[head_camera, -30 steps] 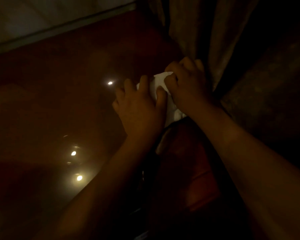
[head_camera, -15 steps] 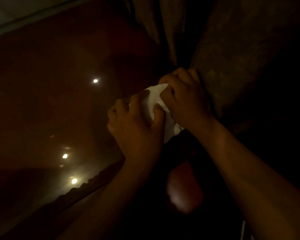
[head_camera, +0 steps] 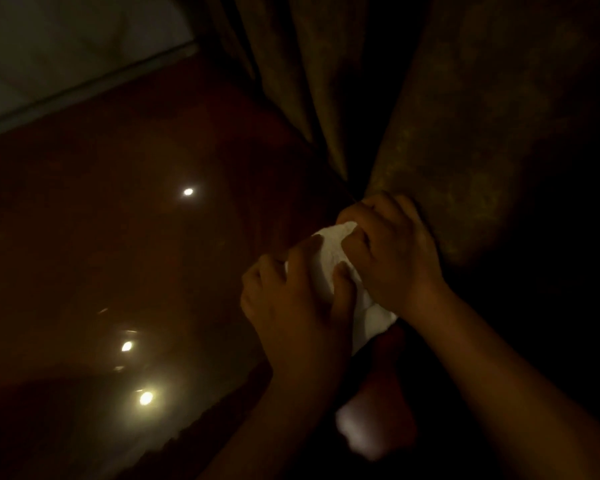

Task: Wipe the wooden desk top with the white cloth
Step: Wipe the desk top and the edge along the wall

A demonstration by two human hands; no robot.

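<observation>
Both hands grip the white cloth [head_camera: 329, 258] at the right edge of the wooden desk top [head_camera: 153, 244]. The left hand [head_camera: 291, 303] and the right hand [head_camera: 392, 258] have their fingers curled tightly into the bunched cloth, beside a dark curtain [head_camera: 447, 116].

left side: desk top [head_camera: 125, 244] bare, glossy, free to pass
right side: curtain [head_camera: 458, 126] hangs close, touching right hand [head_camera: 392, 258], blocks
far edge: wall [head_camera: 66, 46]
</observation>
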